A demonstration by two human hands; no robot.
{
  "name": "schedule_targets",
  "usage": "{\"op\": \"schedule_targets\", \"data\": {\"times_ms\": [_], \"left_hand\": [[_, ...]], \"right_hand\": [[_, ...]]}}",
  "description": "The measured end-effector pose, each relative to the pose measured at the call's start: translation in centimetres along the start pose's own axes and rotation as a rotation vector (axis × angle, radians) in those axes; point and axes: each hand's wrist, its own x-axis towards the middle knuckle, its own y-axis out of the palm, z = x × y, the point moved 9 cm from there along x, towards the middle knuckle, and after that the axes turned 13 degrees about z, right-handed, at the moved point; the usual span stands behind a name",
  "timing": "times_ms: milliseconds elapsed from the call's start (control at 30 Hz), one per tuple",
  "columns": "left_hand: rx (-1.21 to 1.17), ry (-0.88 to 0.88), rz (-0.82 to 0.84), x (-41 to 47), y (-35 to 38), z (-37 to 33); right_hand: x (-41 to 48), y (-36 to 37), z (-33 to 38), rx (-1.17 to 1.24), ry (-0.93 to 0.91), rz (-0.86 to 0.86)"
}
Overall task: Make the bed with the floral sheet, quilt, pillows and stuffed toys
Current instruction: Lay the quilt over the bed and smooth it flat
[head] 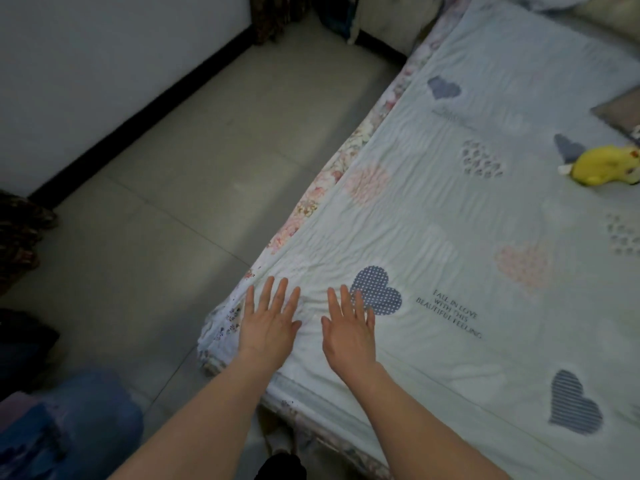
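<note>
A pale quilt [467, 216] printed with hearts lies spread flat over the bed. The floral sheet [349, 147] shows as a strip along the quilt's left edge and at the near corner. My left hand [268, 322] lies flat, fingers straight and spread, on the quilt's near-left corner. My right hand [349, 327] lies flat beside it, fingertips over a dotted blue heart. A yellow stuffed toy [602, 166] lies on the quilt at the far right. A pillow [620, 109] shows at the right edge, and another pillow [609, 6] at the top right.
Grey tiled floor [166, 209] runs along the bed's left side to a white wall with a black skirting [145, 109]. Dark patterned cloth [17, 233] sits at the left edge. A blue bundle [76, 420] lies on the floor at bottom left.
</note>
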Motion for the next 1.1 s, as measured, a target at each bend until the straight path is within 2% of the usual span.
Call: {"op": "schedule_targets", "data": {"times_ms": [67, 133, 333, 433, 667, 900, 1100], "left_hand": [[-0.016, 0.024, -0.049, -2.4, -2.7, -0.8], [-0.009, 0.047, -0.045, -3.5, -3.8, -1.4], [0.053, 0.064, -0.158, -7.7, -9.2, -2.3], [0.092, 0.086, -0.159, -7.9, -10.4, -2.3], [0.169, 0.263, -0.233, -6.3, -15.4, -2.0], [0.376, 0.542, -0.218, -4.4, -19.3, 0.6], [0.398, 0.613, -0.247, -2.9, -22.8, 0.0]], "right_hand": [[-2.5, -2.6, 0.2, 0.005, 0.019, -0.045], [-3.3, -3.7, -0.1, 0.011, 0.043, -0.017], [-7.5, -10.4, -0.3, 0.064, 0.070, -0.178], [-8.3, -11.5, -1.1, 0.075, 0.091, -0.205], [-8.4, -13.1, -2.8, 0.149, 0.301, -0.246], [-8.6, -13.8, 1.8, 0.318, 0.540, -0.337], [-8.8, -14.6, 3.0, 0.309, 0.617, -0.354]]}}
